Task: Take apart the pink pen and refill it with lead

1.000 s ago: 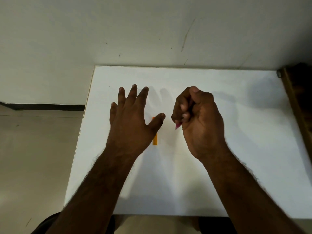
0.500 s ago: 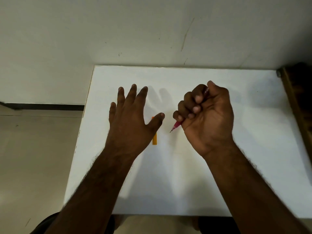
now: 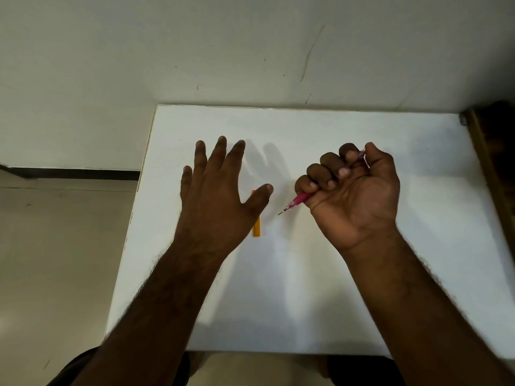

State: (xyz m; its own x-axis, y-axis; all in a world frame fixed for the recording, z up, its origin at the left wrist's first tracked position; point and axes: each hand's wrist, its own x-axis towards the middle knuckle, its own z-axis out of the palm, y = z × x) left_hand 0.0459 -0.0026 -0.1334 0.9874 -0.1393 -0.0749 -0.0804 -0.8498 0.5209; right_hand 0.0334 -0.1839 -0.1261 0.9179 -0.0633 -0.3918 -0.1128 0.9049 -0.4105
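The right hand (image 3: 354,190), fist clamped round the pink pen (image 3: 298,200), has rolled palm-up, baring its tip; left hand (image 3: 220,196) spread flat; dismantling seems unstarted.

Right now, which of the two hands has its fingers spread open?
The left hand, fingers straight and spread above the white table. The right hand is curled around the pink pen.

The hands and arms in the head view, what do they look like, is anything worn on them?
Both forearms are bare up to the frame edge, with visible hair. The left hand and right hand show no rings, watch, gloves or sleeves. Short fingernails.
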